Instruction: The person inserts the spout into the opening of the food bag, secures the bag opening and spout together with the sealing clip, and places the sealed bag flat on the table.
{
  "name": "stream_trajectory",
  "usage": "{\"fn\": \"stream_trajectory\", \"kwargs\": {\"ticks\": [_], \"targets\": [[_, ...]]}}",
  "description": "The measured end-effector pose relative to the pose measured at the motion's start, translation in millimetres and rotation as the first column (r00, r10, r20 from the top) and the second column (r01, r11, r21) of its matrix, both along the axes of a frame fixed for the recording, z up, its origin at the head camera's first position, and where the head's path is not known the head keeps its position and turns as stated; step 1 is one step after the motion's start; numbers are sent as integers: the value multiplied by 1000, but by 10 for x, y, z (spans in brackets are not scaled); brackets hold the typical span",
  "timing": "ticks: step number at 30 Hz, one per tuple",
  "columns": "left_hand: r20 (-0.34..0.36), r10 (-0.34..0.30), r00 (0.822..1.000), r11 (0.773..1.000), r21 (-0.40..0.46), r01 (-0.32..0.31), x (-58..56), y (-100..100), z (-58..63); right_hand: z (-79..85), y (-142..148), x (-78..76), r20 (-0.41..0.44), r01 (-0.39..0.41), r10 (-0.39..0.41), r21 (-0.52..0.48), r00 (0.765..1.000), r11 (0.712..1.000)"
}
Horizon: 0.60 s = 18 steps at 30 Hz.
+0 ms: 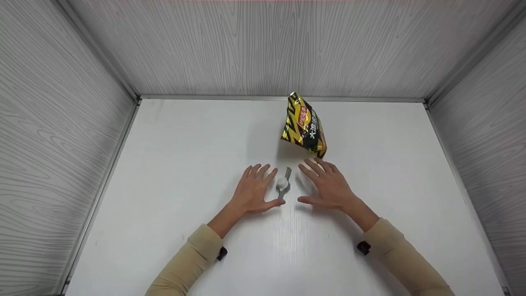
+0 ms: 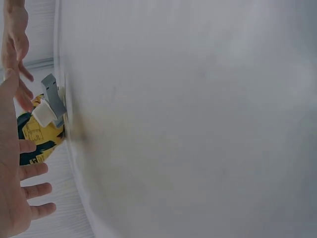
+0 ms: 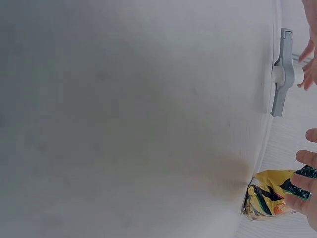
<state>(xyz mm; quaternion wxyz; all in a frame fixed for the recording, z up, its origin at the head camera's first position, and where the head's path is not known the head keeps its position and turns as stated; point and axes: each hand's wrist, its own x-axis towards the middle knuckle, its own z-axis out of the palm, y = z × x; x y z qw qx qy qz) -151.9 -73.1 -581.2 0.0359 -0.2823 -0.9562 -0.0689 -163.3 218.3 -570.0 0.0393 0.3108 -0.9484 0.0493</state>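
On the white table lies a grey sealing clip (image 1: 287, 187) with a white round cap (image 1: 282, 183) at its middle. Both of my hands are spread on either side of it. My left hand (image 1: 253, 191) is just to its left, the thumb tip right by the clip's near end. To the right, my right hand (image 1: 332, 188) has its fingers apart and holds nothing. Beyond the hands stands a yellow and black chip bag (image 1: 304, 125), its lower corner close to my right fingertips. In the right wrist view the clip (image 3: 283, 74) shows edge-on, white parts protruding from both sides.
Grey wood-grain panels enclose the white table (image 1: 185, 135): a back wall (image 1: 263, 49), a left wall (image 1: 49, 135) and a right wall (image 1: 485, 123). Metal strips run along the table's edges. A small black device sits at each sleeve cuff.
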Motion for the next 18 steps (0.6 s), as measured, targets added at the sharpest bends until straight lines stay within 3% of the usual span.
{"fn": "stream_trajectory", "kwargs": {"ticks": [18], "targets": [[-67, -1, 998, 998, -60, -3, -58, 133, 0, -36, -103, -115, 50, -17, 14, 71, 999, 997]]}}
